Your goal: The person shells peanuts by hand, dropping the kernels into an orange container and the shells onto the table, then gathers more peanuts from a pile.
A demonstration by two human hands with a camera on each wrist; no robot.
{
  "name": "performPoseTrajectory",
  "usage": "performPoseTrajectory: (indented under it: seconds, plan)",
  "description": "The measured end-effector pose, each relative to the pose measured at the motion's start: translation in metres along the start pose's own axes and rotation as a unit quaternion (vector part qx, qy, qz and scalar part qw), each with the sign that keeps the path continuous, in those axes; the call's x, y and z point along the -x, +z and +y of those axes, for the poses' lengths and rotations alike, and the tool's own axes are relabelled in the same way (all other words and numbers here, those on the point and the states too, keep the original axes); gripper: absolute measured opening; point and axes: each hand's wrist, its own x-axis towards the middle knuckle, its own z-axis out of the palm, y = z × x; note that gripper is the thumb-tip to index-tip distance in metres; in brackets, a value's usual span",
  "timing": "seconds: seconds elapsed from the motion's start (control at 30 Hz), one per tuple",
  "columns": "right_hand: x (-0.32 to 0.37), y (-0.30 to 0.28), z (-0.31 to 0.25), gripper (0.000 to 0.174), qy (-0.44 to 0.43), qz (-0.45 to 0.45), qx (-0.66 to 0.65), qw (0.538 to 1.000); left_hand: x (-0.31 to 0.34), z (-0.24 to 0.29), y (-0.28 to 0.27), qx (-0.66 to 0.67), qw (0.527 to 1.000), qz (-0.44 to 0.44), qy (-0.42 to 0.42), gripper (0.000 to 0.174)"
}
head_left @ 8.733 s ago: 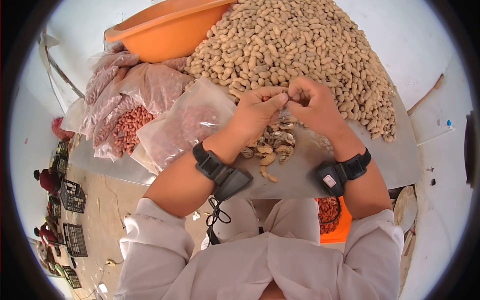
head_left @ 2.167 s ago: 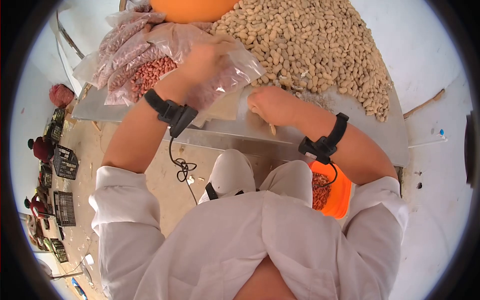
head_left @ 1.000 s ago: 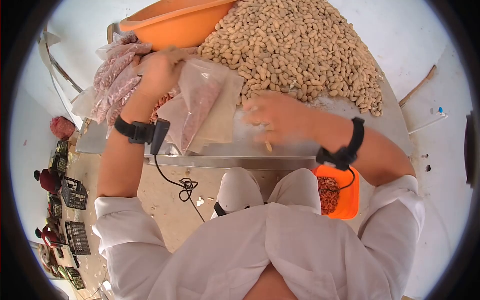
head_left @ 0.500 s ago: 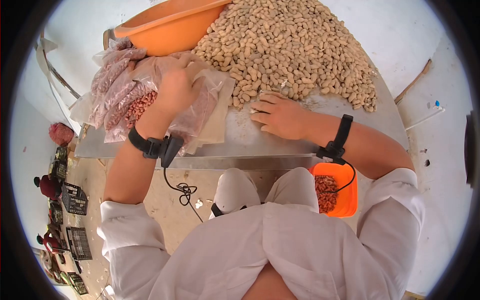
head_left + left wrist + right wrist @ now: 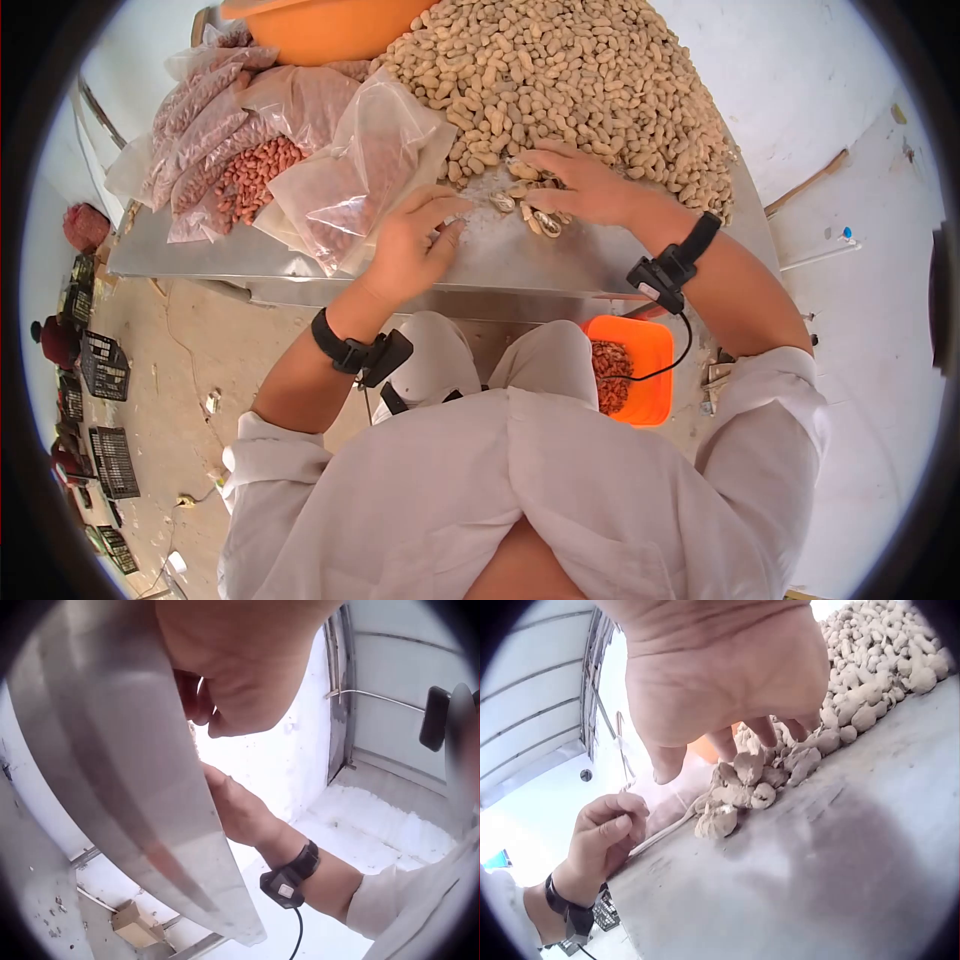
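Observation:
My right hand (image 5: 585, 190) spreads its fingers over a small clump of peanut shells (image 5: 543, 222) at the near edge of a big peanut pile (image 5: 580, 80). In the right wrist view its fingers reach down behind those shells (image 5: 716, 821). My left hand (image 5: 415, 245) is low by the table's near side, fingers loosely bent and thumb apart, with nothing seen between them. Just left of it lies a clear plastic bag (image 5: 335, 205) of red peanut kernels. The left wrist view shows the left hand (image 5: 240, 667) from behind, fingertips partly hidden.
More bags (image 5: 190, 150) of kernels lie at the left of the metal table (image 5: 600, 255), with loose kernels (image 5: 252, 178) showing at one. An orange basin (image 5: 330, 30) stands behind them. Below the table is an orange container (image 5: 652, 375) with reddish bits. Crates (image 5: 112, 460) stand on the floor.
Earlier both hands met, fingers pinched together, before the pile. Later the left hand handled the bag; it has since let go and come down right. The right hand now covers shells by the pile.

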Motion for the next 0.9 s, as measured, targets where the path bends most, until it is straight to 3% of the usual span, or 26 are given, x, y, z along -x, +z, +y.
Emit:
performPoseTrajectory:
  seconds: [0.17, 0.37, 0.7, 0.9]
  plan:
    - [-0.002, 0.012, -0.019, 0.057, -0.006, -0.033, 0.085, 0.996, 0.0, 0.0, -0.004, 0.025, 0.995, 0.012, -0.096, 0.018]
    - [0.001, 0.037, -0.027, 0.054, -0.034, 0.048, 0.171, 0.983, 0.006, -0.001, 0.0, 0.004, 1.0, 0.012, -0.027, 0.019]
    - [0.001, 0.055, -0.027, 0.027, -0.081, 0.172, 0.168, 0.967, 0.007, -0.001, -0.002, 0.015, 0.999, 0.02, -0.047, 0.017]
    - [-0.003, 0.055, -0.025, 0.023, -0.092, 0.195, 0.178, 0.96, 0.011, -0.012, 0.003, -0.011, 0.999, 0.04, -0.017, 0.016]
